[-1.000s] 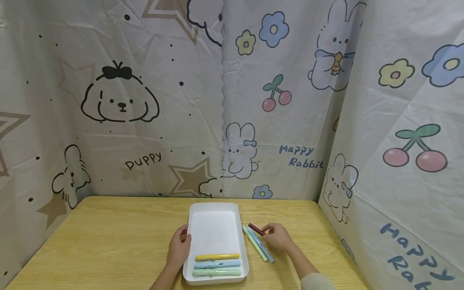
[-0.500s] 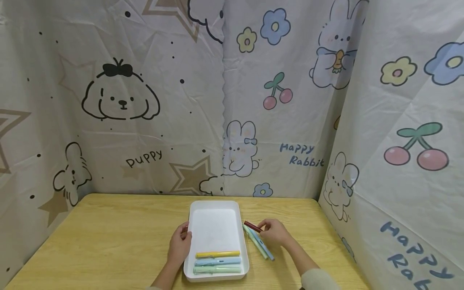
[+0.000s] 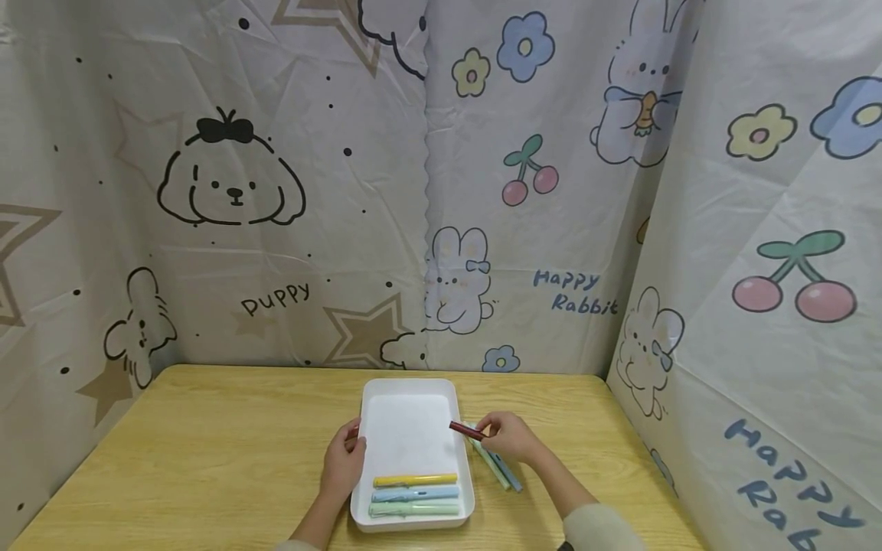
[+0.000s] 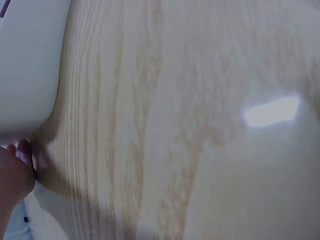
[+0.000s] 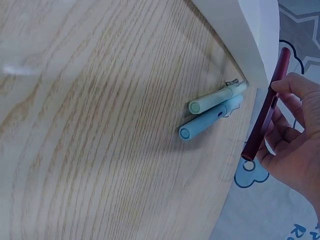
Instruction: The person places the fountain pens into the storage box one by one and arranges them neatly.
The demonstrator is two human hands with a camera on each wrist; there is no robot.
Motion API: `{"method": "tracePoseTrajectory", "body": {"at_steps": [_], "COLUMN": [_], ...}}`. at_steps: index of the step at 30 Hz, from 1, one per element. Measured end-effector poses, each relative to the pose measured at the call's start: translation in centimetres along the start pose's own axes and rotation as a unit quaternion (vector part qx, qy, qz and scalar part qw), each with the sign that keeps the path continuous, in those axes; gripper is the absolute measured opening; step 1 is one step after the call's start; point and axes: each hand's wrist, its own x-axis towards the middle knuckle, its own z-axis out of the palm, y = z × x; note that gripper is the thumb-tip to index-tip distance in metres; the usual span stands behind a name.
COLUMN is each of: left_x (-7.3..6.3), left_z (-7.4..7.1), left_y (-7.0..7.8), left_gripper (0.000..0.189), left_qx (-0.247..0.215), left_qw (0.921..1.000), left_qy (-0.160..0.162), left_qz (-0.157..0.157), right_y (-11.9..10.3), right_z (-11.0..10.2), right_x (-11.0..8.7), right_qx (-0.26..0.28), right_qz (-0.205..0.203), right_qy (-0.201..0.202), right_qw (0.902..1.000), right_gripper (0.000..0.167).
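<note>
1. Dark red pen is up in the right hand, by the tray's right edge; in the head view its left end shows over the rim; I can't tell if it touches.
2. Left hand is at the far left of the tray and holds its side; the thumb is by the rim and the fingers are nearly closed on the outside; some fingers are hidden.
3. Left wrist view shows only a bit of that hand, cut off in the low corner, with fingertips by the tray's bottom; a thin dark red strip peeks in at the top corner, too cut off to name.
4. White tray sits on the wooden table; a yellow pen, a blue pen and a green pen lie in its near end.
5. Two more pens lie right of the tray, loose green and loose blue, side by side; the right hand hides part of them in the head view.
6. Right hand is mostly closed and pinches the red pen with thumb and bent fingers; the right wrist view shows both pen ends and a little dark slot, while the head view hides one end.
</note>
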Motion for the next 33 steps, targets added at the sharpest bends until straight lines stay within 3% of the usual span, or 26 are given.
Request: {"method": "tracePoseTrajectory", "body": {"at_steps": [19, 33], "left_x": [0.0, -0.1], "left_z": [0.0, -0.1], "left_y": [0.2, 0.2], "left_gripper": [0.039, 0.039], "left_qx": [0.0, -0.004], "left_qw": [0.9999, 1.0], "left_qy": [0.005, 0.001], "left_qz": [-0.016, -0.007], "right_y": [-1.6, -2.9], "right_z": [1.4, 2.5], "right_x": [0.7, 1.0], "right_qx": [-0.01, -0.037], "right_qz": [-0.045, -0.037], "right_qy": [-0.035, -0.052], "right_qw": [0.9983, 0.9973], "right_gripper": [0.018, 0.017]}}
